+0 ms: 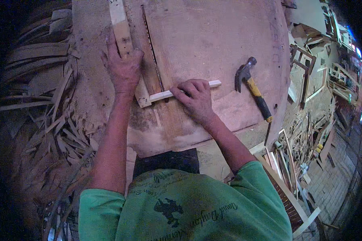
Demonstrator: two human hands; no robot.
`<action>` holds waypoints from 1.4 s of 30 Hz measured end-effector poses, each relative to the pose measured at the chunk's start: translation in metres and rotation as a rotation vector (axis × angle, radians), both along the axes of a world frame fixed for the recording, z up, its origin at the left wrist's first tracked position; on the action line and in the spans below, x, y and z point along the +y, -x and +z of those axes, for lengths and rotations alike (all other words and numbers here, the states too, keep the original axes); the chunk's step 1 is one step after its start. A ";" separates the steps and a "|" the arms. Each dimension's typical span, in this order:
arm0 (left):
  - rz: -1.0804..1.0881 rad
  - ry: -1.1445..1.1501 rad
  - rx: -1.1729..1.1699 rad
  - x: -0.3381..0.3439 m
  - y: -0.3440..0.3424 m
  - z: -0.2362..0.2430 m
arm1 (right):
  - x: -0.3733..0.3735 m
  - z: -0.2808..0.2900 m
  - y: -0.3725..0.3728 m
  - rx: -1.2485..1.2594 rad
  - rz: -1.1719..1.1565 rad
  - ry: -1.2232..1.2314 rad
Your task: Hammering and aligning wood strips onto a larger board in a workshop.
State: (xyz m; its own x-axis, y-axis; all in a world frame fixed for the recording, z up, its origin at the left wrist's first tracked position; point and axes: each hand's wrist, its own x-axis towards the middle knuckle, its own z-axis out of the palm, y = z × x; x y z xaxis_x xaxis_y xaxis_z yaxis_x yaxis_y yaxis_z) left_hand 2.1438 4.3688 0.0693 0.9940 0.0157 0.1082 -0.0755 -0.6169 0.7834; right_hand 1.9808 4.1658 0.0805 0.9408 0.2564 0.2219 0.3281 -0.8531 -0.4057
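Note:
My left hand [125, 71] lies over a long pale wooden board [124, 35], its fingers closed around the board's sides. The board runs from the far edge of the picture toward me. Crosswise at its near end is a slim, light wooden strip [161, 95]. Its left tip meets the board's side, or lies very close to it. My right hand [195, 98] has its fingers curled over the middle of this strip; the right tip sticks out past them. Both pieces are at the worktable [213, 44]. A claw hammer [253, 86] with a black and yellow handle rests to the right.
A narrow dark slit [152, 48] runs along the tabletop beside the board. Offcuts and thin wood strips [64, 132] are heaped at the left. More scraps [305, 140] and wooden frames [303, 72] lie at the right, past the table's edge.

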 end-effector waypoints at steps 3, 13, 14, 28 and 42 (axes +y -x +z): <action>0.013 -0.050 0.023 -0.001 -0.001 -0.003 | 0.001 0.001 0.000 -0.001 -0.004 0.000; 0.014 -0.180 0.034 -0.002 -0.001 0.000 | 0.005 -0.001 0.004 0.005 -0.025 -0.001; 0.037 -0.121 0.104 -0.002 0.000 0.002 | 0.005 -0.002 0.005 0.030 -0.024 0.009; 0.017 -0.087 0.038 0.000 -0.001 0.004 | 0.004 -0.001 0.002 -0.026 -0.008 -0.015; -0.012 -0.037 0.055 0.003 -0.001 0.005 | 0.004 0.001 0.001 0.017 -0.006 -0.034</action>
State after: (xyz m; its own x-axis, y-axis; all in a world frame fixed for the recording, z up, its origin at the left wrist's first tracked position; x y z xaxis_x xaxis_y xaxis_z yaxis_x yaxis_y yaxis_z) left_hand 2.1443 4.3717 0.0746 0.9986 0.0010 0.0532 -0.0400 -0.6445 0.7636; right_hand 1.9801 4.1698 0.0814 0.9459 0.2436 0.2144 0.3162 -0.8403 -0.4403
